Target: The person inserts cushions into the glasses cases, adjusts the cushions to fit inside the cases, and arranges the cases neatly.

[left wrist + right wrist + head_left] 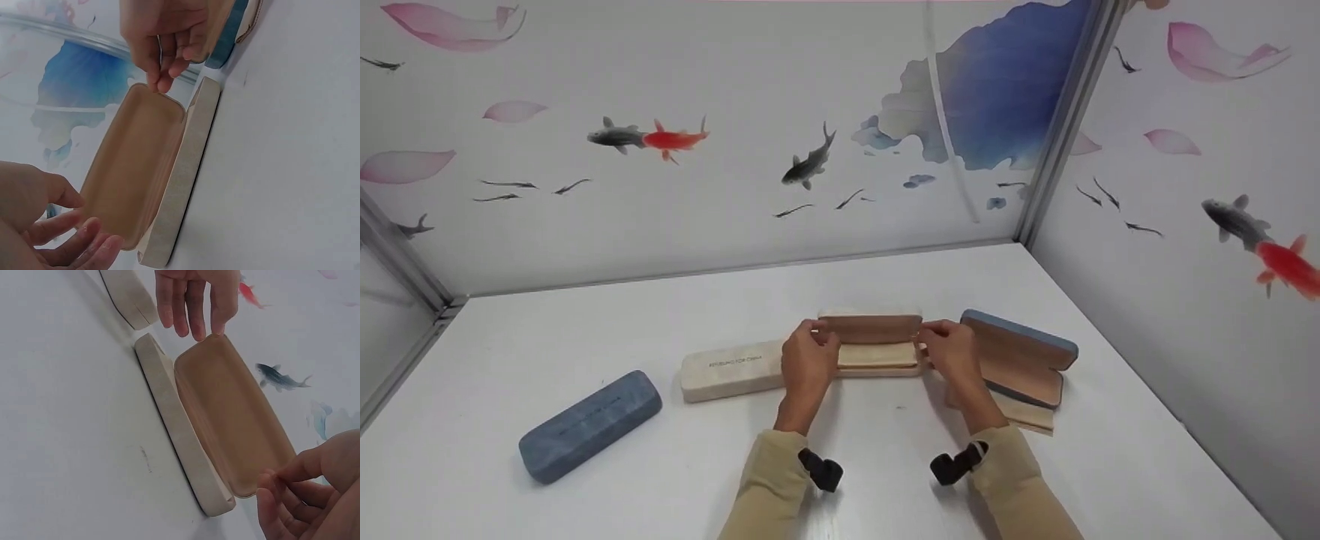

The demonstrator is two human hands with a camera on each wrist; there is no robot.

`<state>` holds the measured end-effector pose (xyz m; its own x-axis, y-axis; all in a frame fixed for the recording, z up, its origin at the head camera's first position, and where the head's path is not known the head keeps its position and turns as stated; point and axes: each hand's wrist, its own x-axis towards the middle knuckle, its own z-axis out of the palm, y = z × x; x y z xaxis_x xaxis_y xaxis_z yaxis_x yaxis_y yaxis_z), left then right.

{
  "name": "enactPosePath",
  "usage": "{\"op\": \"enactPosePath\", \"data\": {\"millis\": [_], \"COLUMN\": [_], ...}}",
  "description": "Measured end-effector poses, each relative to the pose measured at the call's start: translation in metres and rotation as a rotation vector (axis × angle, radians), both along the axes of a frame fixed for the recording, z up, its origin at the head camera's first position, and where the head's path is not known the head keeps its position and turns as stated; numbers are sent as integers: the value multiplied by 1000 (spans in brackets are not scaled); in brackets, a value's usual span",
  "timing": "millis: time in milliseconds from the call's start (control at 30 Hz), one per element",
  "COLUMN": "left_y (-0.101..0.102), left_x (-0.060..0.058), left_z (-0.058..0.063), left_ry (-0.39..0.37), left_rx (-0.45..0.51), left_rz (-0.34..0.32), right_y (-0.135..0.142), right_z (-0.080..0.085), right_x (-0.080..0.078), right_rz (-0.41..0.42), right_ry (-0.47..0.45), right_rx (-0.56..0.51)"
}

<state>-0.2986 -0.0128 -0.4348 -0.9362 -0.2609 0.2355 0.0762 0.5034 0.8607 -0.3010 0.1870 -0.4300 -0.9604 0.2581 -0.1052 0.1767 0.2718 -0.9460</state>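
Note:
A cream glasses case (877, 373) stands with its lid (871, 328) raised, showing the tan lining. A folded cream cloth (877, 355) lies in its base. At the lid's left end, my left hand (811, 358) has its fingers fairly straight, thumb right at the edge in the right wrist view. My right hand (952, 349) is at the other end; in the right wrist view its thumb (306, 467) and forefinger come together at the lid's corner. Left of these, a closed cream glasses case (733, 370) reaches behind my left hand.
A closed blue glasses case (591, 426) lies on the left of the white table (675, 480). On the right, an open blue glasses case (1020, 360) has a folded cream cloth (1027, 414) in front of it. Printed wall panels (720, 67) border the table.

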Motion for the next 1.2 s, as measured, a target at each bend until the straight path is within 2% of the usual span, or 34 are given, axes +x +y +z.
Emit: {"op": "enactPosePath", "data": {"millis": [200,367,567,733,833,1000,1200], "left_y": [-4,-9,-12,-14,-14,-12,-7], "left_x": [-3,-4,-9,-15,-18,-21,-23], "left_z": [11,22,29,34,34,29,25], "left_ry": [35,-37,-139,-227,-280,-359,-354], "left_rx": [-98,-161,-136,-111,-105,-115,-234], "left_rz": [7,-40,-103,-114,-119,-119,-119], "right_y": [3,7,8,5,2,-3,-8], "right_z": [11,19,21,19,18,15,11], "right_x": [2,2,-3,-10,-13,-15,-18], "right_rz": [-38,-57,-47,-22,-9,51,98], "right_ry": [53,42,-17,-30,-17,-49,-68], "right_rx": [106,130,134,111,91,73,74]}}
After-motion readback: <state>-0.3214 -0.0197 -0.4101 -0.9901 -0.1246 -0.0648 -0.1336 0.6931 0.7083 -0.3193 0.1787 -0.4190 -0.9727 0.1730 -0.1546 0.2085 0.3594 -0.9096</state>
